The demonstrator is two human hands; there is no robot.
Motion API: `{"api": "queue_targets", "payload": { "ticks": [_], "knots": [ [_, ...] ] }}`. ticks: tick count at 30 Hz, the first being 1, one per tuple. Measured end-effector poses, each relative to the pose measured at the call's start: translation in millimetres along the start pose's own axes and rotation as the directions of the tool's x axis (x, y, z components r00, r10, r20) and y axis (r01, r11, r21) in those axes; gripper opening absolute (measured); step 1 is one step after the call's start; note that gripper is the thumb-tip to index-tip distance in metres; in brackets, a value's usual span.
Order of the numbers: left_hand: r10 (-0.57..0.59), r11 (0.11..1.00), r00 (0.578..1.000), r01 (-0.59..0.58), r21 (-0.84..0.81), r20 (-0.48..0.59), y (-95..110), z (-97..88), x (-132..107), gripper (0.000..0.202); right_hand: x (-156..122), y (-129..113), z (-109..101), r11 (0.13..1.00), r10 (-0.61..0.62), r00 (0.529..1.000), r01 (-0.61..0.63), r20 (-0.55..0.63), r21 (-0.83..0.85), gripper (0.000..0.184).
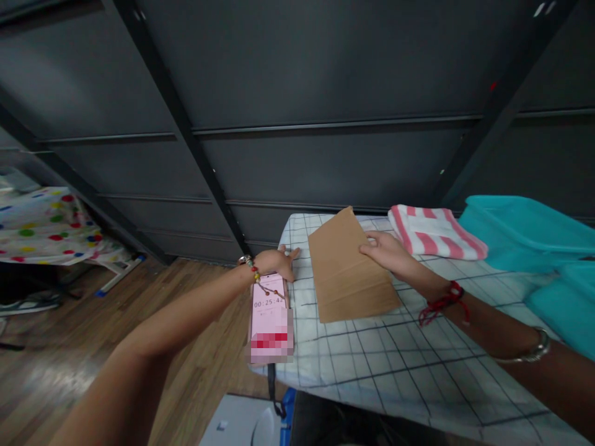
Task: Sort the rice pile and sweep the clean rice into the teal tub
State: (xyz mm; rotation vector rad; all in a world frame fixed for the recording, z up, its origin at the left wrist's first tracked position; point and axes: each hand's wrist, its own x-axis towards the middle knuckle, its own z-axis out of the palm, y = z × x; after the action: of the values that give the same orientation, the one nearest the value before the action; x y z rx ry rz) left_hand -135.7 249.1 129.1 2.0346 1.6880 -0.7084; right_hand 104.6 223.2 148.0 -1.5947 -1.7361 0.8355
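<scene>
A flat brown paper bag lies on the table's white checked cloth. My right hand rests on the bag's right edge, fingers curled around it. My left hand lies at the table's left edge, fingers stretched out and flat, just left of the bag and not touching it. Under my left wrist a phone lies on the table corner and shows a running timer.
A folded pink-and-white striped cloth sits behind the bag. Teal plastic bins stand at the right. Dark metal wall panels rise behind the table. Wood floor and a polka-dot cloth lie to the left.
</scene>
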Motion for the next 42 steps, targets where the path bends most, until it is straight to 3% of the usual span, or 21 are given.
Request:
{"api": "queue_targets", "payload": {
  "ticks": [9,19,24,32,37,42],
  "knots": [
    [-0.015,0.998,0.999,0.018,-0.058,0.051,-6,1.8,-8,0.114,-5,-4,1,0.999,0.031,0.999,-0.031,0.023,0.015,0.02],
    [-0.015,0.999,1.0,0.016,-0.049,0.014,-13,4.9,-5,0.116,-2,8,11,0.991,0.032,0.998,-0.039,0.057,0.13,0.019],
    [0.007,0.997,0.996,0.0,-0.078,0.09,-18,9.3,-6,0.117,-1,12,13,0.989,0.021,0.997,-0.033,0.081,0.146,0.022],
    [0.049,0.999,0.999,-0.049,0.006,0.01,9,3.4,-3,0.112,2,-1,5,1.0,-0.011,0.999,0.012,0.038,-0.026,0.023],
    [0.076,0.996,0.996,-0.078,0.05,0.043,16,0.2,6,0.109,5,-12,-5,0.983,-0.048,0.999,0.047,-0.002,-0.179,0.018],
    [0.115,0.988,0.993,-0.115,0.101,0.008,20,-1.5,11,0.106,14,-25,-13,0.967,-0.095,0.995,0.094,0.009,-0.236,0.031]
  ]
}}
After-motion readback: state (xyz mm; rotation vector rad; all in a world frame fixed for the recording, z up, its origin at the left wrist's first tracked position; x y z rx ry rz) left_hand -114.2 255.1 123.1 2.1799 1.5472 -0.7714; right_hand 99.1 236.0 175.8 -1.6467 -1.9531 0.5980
